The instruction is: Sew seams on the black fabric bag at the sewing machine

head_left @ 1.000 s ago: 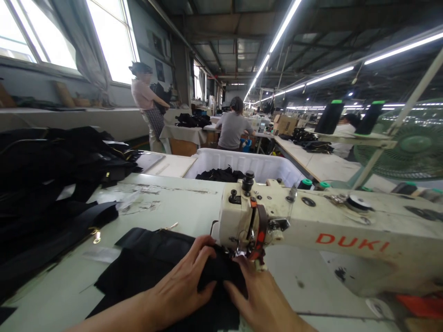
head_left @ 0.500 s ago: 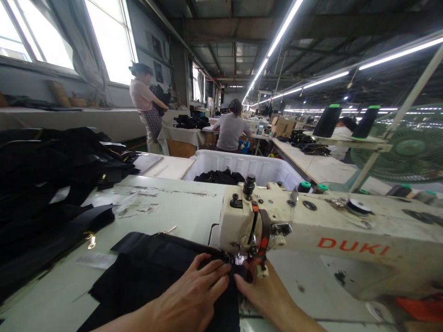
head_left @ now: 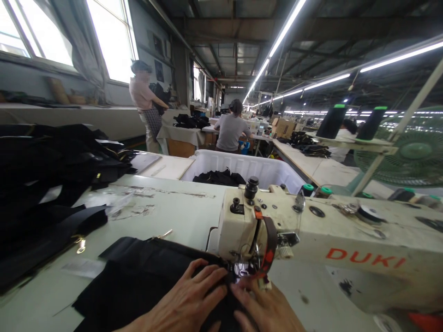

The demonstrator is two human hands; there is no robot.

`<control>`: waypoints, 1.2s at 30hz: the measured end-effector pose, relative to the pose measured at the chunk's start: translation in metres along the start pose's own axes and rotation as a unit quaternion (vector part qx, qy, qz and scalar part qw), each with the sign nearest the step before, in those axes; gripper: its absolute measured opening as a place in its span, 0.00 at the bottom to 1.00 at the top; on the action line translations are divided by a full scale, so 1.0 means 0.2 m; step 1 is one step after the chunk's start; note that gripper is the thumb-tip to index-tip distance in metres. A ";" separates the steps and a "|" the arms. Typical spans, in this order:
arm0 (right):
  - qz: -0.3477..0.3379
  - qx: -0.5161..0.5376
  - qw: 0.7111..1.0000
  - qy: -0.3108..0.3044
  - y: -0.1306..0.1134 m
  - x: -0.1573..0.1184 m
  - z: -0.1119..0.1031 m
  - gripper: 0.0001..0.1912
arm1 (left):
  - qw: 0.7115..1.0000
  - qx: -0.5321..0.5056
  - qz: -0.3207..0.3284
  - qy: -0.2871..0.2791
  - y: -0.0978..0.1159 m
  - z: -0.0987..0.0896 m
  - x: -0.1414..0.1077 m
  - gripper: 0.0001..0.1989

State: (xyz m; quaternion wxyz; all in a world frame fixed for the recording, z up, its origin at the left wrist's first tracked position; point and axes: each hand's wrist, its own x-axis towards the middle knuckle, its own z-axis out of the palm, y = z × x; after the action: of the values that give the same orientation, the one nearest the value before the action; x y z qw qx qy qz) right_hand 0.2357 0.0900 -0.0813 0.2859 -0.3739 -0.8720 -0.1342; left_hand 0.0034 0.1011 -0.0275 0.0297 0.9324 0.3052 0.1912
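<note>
**Q:** Where is the cloth lying, and how are the fingers set?

**A:** A flat black fabric panel (head_left: pixel 138 272) is laid on a pale green-white machine table (head_left: pixel 166 207), its edge run up to the shiny metal presser foot (head_left: pixel 241 269) of a cream cast-metal DUKI sewing machine (head_left: pixel 363 258); the left hand (head_left: pixel 187 299) is pressed on it with fingers spread apart, and the right hand (head_left: pixel 263 311) lies just beside, fingers loosely together; neither is seen clamped on the cloth.

**Q:** What could go wrong?

**A:** A fingertip could be caught if the right hand is allowed to slide under the foot; the needle cannot be made out; the seam could be pulled crooked if the layers are dragged unevenly.

**Q:** What stands around?

**A:** A heap of black folded garments (head_left: pixel 44 161) is piled at the left of the table, its brass-coloured metal clasp (head_left: pixel 80 246) lying loose and liable to snag; a white plastic bin (head_left: pixel 242 159) stands beyond the machine; a green electric fan (head_left: pixel 411 152) is set to the right.
</note>
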 end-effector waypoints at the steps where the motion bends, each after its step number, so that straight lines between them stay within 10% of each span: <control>1: -0.014 -0.021 1.000 0.003 0.01 -0.01 0.00 0.13 | 1.000 -0.001 -0.006 -0.002 0.00 0.01 0.00 0.24; 19: -0.036 0.008 0.999 0.026 0.03 0.07 -0.08 0.13 | 0.999 0.008 0.028 -0.044 0.00 0.01 0.00 0.31; 29: -0.055 -0.068 0.995 0.052 0.01 0.00 0.11 0.16 | 0.992 -0.069 0.012 -0.105 -0.05 -0.06 0.03 0.28; 36: -0.038 -0.094 0.994 -0.040 0.06 -0.03 0.11 0.16 | 0.990 -0.115 0.044 -0.063 -0.12 -0.06 0.05 0.23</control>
State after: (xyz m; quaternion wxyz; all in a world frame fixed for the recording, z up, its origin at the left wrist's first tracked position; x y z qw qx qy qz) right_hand 0.2386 0.1048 -0.1024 0.2086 -0.3710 -0.8798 -0.2115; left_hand -0.0068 0.1250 -0.0181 0.1478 0.9455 0.2372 0.1671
